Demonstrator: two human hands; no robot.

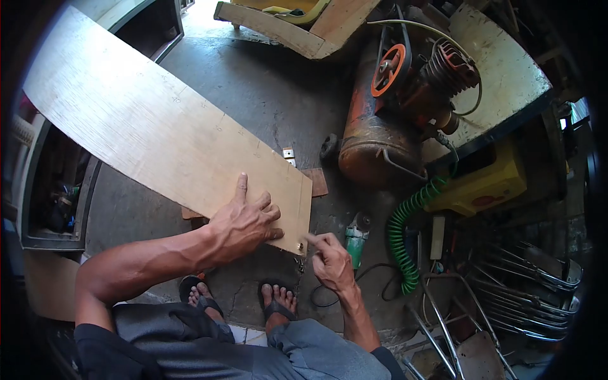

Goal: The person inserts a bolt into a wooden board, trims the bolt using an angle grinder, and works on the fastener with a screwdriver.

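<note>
A long pale plywood board (171, 126) slants from the upper left down to the middle, with faint pencil marks along its upper edge. My left hand (247, 212) presses on the board near its lower end, fingers spread and thumb side towards the corner. A small dark spot or hole (300, 246) shows at that corner. Just right of the corner is my right hand (332, 263), its fingers curled and the index finger, slightly blurred, reaching towards the board's edge. Whatever it may hold is hidden. A green angle grinder (356, 242) lies on the floor beyond this hand.
A rusty air compressor (380, 142) stands at the upper right, with a coiled green hose (399, 234) hanging beside it. Metal chair frames (532, 294) are stacked at the lower right. A dark cabinet (60, 190) is at the left. Wooden pieces (315, 182) lie under the board.
</note>
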